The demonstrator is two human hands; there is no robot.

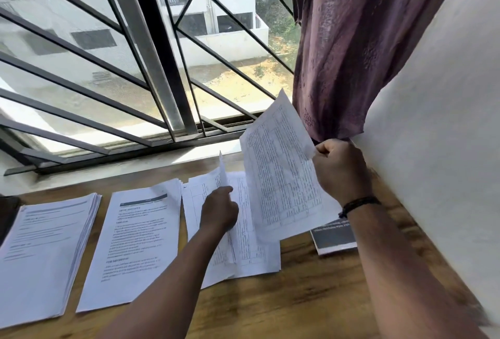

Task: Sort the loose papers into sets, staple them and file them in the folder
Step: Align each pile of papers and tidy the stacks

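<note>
**Papers being sorted: thin, limp sheets**

Papers are lying in stacks on the desk. Left hand is pinching a lifting sheet off the third stack. Beyond, right hand is pinching a raised page by its edge; it is drooping below the grip, likely light and easily creased.

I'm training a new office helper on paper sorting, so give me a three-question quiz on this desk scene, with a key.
1. True or false: the right hand holds a white printed table sheet lifted off the wooden desk.
2. How many white paper piles lie flat on the desk? A) one B) three C) five
3. Fill in: the left hand lifts the edge of a sheet on the ______ pile.

Key: 1 true. 2 B: the left pile, the middle pile and the right pile. 3 right.
</note>
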